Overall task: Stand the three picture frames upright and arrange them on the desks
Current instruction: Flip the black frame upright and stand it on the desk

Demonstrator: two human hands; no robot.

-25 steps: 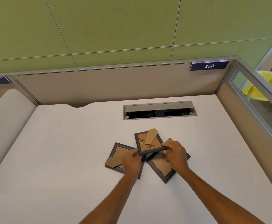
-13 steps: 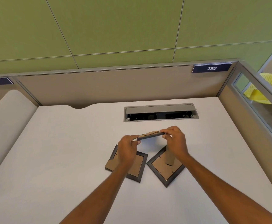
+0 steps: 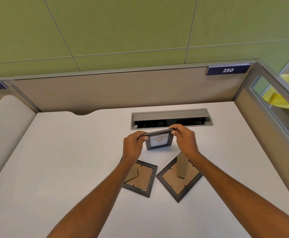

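Your left hand (image 3: pixel 133 146) and right hand (image 3: pixel 185 141) are pinching the upright picture frame (image 3: pixel 159 140) by its top corners. Two face-down frames (image 3: pixel 140 179) are lying nearer you on the desk (image 3: pixel 71 160).

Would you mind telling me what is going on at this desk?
A person's left hand and right hand each have a grip on a top corner of a dark-grey square picture frame, holding it upright, picture side facing them, near the grey cable hatch. Whether it touches the white desk is unclear. Nearer the person, the left face-down frame and the right face-down frame lie with brown cardboard backs up; the right one's stand flap is raised.
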